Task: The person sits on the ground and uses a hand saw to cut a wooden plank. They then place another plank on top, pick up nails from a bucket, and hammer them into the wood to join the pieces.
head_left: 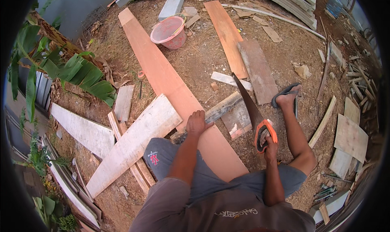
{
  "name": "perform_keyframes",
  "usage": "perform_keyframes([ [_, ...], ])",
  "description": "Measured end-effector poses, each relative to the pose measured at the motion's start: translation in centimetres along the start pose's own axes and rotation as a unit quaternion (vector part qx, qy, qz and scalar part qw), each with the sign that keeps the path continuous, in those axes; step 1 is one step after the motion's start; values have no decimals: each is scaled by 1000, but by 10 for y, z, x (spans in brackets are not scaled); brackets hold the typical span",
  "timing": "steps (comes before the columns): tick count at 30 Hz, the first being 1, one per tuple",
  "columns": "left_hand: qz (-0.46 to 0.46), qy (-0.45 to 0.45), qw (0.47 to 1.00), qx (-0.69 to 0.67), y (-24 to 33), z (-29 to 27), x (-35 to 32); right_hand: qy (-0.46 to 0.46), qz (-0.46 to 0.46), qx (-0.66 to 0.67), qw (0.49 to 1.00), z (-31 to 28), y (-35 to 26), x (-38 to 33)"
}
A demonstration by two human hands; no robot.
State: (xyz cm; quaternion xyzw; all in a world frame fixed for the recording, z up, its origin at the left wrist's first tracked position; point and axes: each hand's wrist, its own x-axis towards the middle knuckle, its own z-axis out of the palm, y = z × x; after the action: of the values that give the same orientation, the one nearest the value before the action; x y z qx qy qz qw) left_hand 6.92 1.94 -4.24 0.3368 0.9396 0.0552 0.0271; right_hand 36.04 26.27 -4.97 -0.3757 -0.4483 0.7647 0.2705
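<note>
My left hand [197, 123] presses down on a rough grey wooden batten [221, 108] that lies across a long orange-brown plank [162, 75]. My right hand [270, 144] grips the orange and black handle of a hand saw [248, 104]. The saw's dark blade points up and away, its tip near a short pale board [227, 80]. The blade sits just right of the batten's far end. My right leg stretches forward, its foot in a sandal [286, 94] resting by a grey plank [258, 71].
A pink bucket [168, 32] stands at the top centre on dirt. Pale boards [134, 142] lie at the left, banana leaves [77, 71] beyond them. Scrap wood and offcuts [349, 136] pile up on the right. Stacked planks [290, 0] lie at the top right.
</note>
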Motion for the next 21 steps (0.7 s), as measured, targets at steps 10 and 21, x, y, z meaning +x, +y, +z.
perform_keyframes([
  [10,-4,-13,999,-43,-17,-10,-12,31,-127,-193,972,7,-79,-62],
  [21,15,21,994,-109,-13,6,-4,-140,-105,-298,938,38,-77,-136],
])
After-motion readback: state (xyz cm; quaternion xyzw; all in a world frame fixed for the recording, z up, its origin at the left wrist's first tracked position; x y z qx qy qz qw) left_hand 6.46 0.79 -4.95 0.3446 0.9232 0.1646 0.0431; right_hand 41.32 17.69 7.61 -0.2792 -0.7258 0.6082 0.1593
